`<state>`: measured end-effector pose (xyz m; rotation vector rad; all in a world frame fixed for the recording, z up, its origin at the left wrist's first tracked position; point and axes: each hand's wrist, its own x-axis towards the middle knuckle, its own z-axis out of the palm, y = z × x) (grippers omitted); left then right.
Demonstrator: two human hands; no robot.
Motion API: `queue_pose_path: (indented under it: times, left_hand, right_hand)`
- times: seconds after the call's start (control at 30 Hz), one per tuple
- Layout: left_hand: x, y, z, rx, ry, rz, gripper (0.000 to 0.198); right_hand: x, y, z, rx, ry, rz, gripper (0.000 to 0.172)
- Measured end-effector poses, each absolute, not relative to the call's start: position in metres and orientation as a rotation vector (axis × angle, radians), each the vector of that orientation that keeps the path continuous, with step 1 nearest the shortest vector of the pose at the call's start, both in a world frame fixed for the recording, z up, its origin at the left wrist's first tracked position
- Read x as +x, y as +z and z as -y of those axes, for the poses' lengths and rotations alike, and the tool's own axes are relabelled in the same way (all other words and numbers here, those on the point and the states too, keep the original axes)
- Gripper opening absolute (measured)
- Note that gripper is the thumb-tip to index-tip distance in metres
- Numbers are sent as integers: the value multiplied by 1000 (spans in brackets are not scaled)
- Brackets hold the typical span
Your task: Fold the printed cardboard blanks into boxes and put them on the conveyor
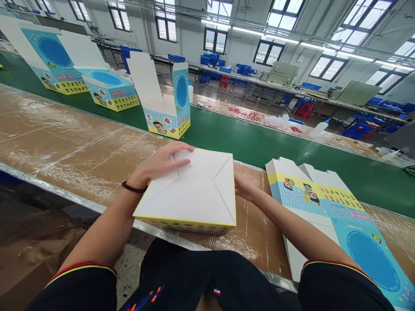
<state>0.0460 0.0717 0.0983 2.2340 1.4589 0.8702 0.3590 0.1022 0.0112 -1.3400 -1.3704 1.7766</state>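
A cardboard box (pixel 204 185) is turned with its white folded bottom toward me, at the near edge of the work table. Crease lines run in from the corners of that bottom panel, and a yellow printed side shows below it. My left hand (pixel 165 162) grips the box at its far left corner, thumb and fingers lying over the white panel. On the right side my right hand (pixel 243 186) holds the same box, its fingertips hidden behind the wall. To my right lies a stack of flat, unfolded printed cartons (pixel 337 216).
Several set-up boxes with raised flaps, such as the nearest box (pixel 168 112), stand on the green conveyor belt (pixel 253 136). The brown covered table (pixel 74 142) runs along my side. Across the belt are a white squeeze bottle (pixel 319 128) and small red pieces (pixel 246 114).
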Motion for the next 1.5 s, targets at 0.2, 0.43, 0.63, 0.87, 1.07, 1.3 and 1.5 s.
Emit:
queue_pose_path:
  times: [0.2, 0.43, 0.63, 0.87, 1.07, 1.3, 1.5]
  left_hand:
    - [15, 98, -32, 2133, 1117, -1627, 39]
    - [8, 79, -26, 1976, 1698, -1555, 34]
    - [41, 23, -73, 1958, 1558, -1912, 41]
    - [80, -52, -90, 2202, 734, -1828, 31]
    - [70, -62, -95, 2174, 875, -1782, 28]
    - [65, -60, -93, 2121, 910, -1772, 30]
    - [56, -55, -90, 2083, 941, -1795, 28]
  right_hand:
    - [363, 2, -64, -1254, 2160, 1061, 49]
    - [357, 73, -88, -917, 1766, 1250, 57]
    - [370, 153, -149, -915, 914, 1859, 32]
    - [386, 124, -218, -1589, -188, 2206, 25]
    - [410, 79, -249, -1629, -58, 2258, 33]
    - [402, 74, -230, -1395, -12, 2103, 47]
    - [457, 74, -192, -1522, -132, 1887, 41]
